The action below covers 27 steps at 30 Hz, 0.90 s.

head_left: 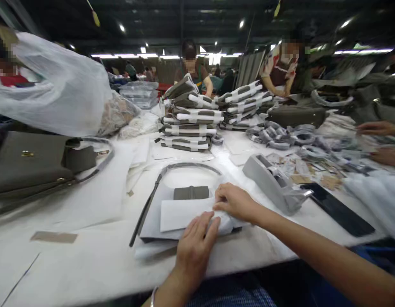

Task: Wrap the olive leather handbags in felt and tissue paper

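A flat handbag [155,213] in grey-olive lies in front of me, partly covered by white wrapping sheet [223,224]. Its wrapped strap [174,165] loops out behind it, and an olive flap tab [191,193] shows on top. Across the bag lies a folded white strip [180,214]. My left hand [194,244] rests on the near side of the wrapping with fingers stretched out. At the right end of the strip, my right hand [234,202] has its fingers bent together, pinching the wrapping sheet. The fingertips are partly hidden.
A grey tape dispenser [270,183] and a black phone [339,209] are on the right. Wrapped bags form a stack [191,128] at the back. Another olive bag [34,162] lies at left beneath clear plastic [66,85]. Co-workers stand across the table.
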{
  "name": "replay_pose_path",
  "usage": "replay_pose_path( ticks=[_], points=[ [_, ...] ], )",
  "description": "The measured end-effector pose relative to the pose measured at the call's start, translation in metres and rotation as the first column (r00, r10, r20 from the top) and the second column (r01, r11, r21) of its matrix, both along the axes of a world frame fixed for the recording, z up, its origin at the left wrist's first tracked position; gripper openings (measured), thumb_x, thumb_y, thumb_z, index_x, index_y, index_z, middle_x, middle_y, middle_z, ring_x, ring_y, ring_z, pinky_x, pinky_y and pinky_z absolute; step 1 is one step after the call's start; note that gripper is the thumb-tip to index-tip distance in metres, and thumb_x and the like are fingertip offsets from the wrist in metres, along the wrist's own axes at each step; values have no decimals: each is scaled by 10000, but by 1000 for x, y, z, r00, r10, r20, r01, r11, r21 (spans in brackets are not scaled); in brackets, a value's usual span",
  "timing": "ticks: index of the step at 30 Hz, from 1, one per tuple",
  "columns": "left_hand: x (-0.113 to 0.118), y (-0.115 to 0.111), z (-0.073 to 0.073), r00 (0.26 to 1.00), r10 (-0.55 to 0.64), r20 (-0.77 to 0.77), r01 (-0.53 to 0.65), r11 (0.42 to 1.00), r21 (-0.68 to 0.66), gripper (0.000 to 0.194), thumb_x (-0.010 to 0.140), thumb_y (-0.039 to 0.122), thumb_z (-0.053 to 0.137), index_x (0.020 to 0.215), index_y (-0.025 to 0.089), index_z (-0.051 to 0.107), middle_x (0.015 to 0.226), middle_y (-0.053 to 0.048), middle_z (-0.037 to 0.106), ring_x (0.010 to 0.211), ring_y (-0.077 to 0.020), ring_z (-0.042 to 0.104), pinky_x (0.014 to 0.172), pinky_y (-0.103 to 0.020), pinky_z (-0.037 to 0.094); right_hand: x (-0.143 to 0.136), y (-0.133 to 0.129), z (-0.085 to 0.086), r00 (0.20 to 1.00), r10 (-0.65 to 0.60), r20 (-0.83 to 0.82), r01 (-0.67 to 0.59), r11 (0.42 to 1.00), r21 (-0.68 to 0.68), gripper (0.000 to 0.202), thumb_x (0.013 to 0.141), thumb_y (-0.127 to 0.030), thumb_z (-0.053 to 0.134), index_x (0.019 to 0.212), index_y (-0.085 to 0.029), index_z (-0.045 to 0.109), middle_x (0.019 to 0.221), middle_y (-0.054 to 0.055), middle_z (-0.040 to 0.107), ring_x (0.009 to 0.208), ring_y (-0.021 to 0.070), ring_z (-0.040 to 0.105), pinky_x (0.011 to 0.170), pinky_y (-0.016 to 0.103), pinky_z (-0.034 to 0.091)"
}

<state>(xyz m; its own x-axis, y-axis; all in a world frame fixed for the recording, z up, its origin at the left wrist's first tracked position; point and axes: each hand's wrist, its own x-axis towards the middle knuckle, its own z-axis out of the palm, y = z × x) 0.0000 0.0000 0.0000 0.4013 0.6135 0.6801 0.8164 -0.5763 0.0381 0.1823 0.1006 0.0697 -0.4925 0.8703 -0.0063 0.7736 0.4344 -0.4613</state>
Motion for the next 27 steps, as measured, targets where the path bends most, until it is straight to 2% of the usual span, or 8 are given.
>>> replay_pose_path(
  ticks=[6,10,12,15,18,21,23,27],
  points=[
    [3,-9,10,995,-6,-104,2,999,-38,455,972,96,361,1372,199,552,1411,-48,587,1266,-230,580,988,-386,533,0,-2,-3,997,-73,-8,73,997,34,162,820,-302,755,750,-192,658,862,16,656,881,188,590,770,276,402],
    [8,-13,19,996,8,-93,-18,994,-109,444,985,301,424,1386,141,532,1420,-78,574,1278,-265,570,1000,-413,525,-2,-2,-5,992,-126,-24,127,990,68,157,833,-309,743,781,-190,655,905,30,655,868,191,607,744,282,404],
    [10,-11,20,998,22,-65,-26,997,-67,440,992,364,445,1346,132,567,1354,-74,631,1214,-263,619,969,-407,534,-4,-2,-5,990,-138,-40,141,986,87,151,825,-309,752,785,-197,659,902,22,663,861,186,614,734,278,409],
    [11,-6,15,998,35,-51,-34,999,35,346,1011,270,441,1287,152,613,1271,-35,688,1134,-238,666,936,-384,528,2,-2,-2,986,-148,-75,156,980,120,88,835,-264,734,816,-210,668,892,2,686,857,168,629,744,261,430],
    [10,-2,10,997,30,-65,-24,995,92,332,1021,219,417,1272,154,624,1259,-24,694,1121,-235,673,932,-384,517,34,-2,14,977,-177,-122,197,964,180,70,889,-205,651,955,-214,670,986,10,708,876,149,647,799,251,460],
    [8,-2,8,997,20,-77,-12,995,104,337,1021,201,406,1275,153,623,1263,-24,691,1125,-236,671,936,-385,515,92,-6,39,934,-316,-166,349,906,240,166,939,-266,572,1070,-206,654,1088,59,704,942,185,656,891,305,468],
    [8,-2,9,997,20,-80,-12,995,103,339,1018,197,405,1273,150,624,1266,-28,690,1128,-240,670,938,-388,517,134,-7,53,842,-513,-168,537,829,157,166,911,-310,596,1029,-222,673,1085,62,715,1003,219,657,942,330,464],
    [9,-2,10,995,21,-94,-12,996,93,343,1013,200,402,1257,134,634,1260,-40,693,1132,-254,667,938,-402,525,189,-1,59,770,-631,-89,623,775,-108,239,861,-402,649,768,-185,688,797,84,750,802,240,709,739,310,561]
  ],
)
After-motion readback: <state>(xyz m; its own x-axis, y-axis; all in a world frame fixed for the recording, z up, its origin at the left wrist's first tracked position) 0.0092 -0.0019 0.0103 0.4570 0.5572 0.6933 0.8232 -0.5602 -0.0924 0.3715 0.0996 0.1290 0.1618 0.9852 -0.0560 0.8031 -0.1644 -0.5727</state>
